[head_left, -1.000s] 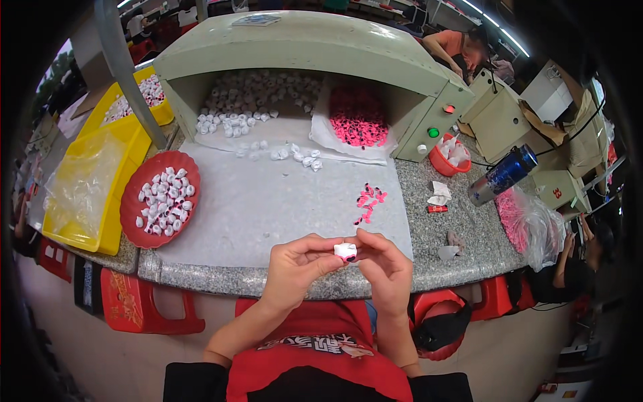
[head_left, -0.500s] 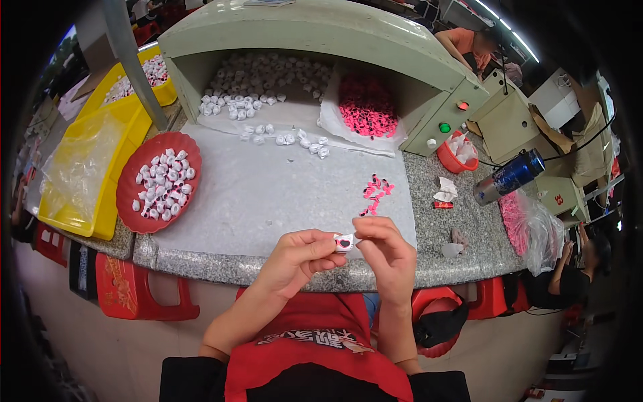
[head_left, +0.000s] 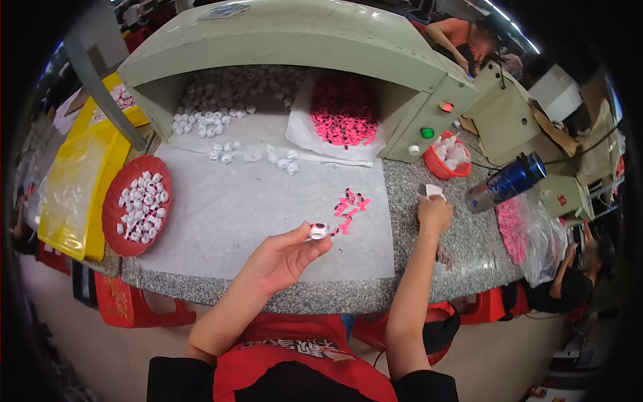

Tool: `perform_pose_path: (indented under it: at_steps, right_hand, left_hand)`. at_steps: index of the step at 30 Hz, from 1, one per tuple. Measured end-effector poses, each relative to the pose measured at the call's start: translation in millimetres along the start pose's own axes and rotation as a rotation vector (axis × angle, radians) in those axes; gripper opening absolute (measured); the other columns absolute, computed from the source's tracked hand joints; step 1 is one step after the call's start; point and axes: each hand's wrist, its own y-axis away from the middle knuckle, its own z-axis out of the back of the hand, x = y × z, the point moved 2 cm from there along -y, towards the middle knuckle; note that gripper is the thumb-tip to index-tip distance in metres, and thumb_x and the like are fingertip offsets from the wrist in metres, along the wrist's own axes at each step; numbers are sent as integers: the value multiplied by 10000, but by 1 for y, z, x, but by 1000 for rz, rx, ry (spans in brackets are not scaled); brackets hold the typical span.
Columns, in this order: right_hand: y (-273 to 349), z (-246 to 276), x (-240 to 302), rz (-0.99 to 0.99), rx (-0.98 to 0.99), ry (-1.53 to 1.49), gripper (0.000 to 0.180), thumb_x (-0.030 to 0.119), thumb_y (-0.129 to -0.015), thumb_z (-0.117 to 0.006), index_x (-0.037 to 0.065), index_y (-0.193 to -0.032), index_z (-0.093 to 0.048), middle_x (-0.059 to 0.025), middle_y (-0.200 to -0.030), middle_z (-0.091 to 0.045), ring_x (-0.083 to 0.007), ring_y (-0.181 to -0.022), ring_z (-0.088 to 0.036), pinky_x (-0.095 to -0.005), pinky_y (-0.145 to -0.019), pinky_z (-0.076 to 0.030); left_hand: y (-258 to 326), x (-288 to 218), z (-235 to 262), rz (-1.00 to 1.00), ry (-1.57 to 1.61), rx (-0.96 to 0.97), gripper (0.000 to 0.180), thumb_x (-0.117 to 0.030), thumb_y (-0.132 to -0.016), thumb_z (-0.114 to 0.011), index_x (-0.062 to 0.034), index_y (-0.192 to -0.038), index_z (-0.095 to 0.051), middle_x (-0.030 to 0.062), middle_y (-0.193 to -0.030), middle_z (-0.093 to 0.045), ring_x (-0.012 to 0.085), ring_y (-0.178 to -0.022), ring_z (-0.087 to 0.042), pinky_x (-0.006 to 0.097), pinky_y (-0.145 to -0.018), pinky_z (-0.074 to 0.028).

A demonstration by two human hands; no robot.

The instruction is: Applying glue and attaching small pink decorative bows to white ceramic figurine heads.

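My left hand (head_left: 284,258) pinches a small white rounded plastic piece (head_left: 319,231) with a pink-and-black insert between thumb and fingers. It holds the piece above the paper-covered worktop. Out to the right, my right hand (head_left: 435,216) has its fingers closed at a crumpled white tissue (head_left: 435,191) on the granite counter; the fingertips are partly hidden. Small pink-and-black pieces (head_left: 348,209) lie scattered on the white paper (head_left: 248,201), just beyond my left hand. A red scalloped plate (head_left: 110,228) on the left holds several white pieces, some showing pink and black.
A pale green metal box (head_left: 281,50) shelters piled white pieces (head_left: 214,122) and a heap of pink pieces (head_left: 341,124). Rightward stand a red cup (head_left: 439,169), a blue bottle (head_left: 519,177) and a plastic bag (head_left: 542,234). Yellow trays (head_left: 97,208) stand left. Other people sit farther off.
My right hand has left the white piece and moved right to the tissue, covering a small red item beside it. My left hand still holds the piece, now turned. The view has shifted.
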Motion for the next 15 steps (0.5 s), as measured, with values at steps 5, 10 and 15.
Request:
perform_pose_path:
  at_steps: [5,10,15]
  right_hand:
    - [-13,0,-6,-3,178,-273,150,208,-731,-615,111,-835,-660,-119,-828,-637,-309,-693,-602,-399,-663,-475]
    - [26,85,36,16,334,-1390,203,62,-831,-551,-48,-996,-591,-46,-896,-596,-103,-784,-538,-226,-694,-435]
    - [106,127,90,305,1022,-1375,213,46,-813,-581,-19,-1015,-599,-31,-921,-574,-88,-801,-521,-201,-704,-417]
  left_hand:
    - [-29,4,-10,13,61,-35,292,-197,-882,-505,42,-1049,-525,156,-1002,-584,238,-951,-586,228,-732,-539]
    - [-36,6,-17,34,-5,-60,267,-187,-873,-521,22,-1040,-544,143,-991,-595,224,-941,-591,254,-760,-522]
    - [-31,11,-12,-25,-125,-37,245,-173,-870,-526,11,-1029,-557,113,-970,-608,184,-876,-607,249,-756,-515]
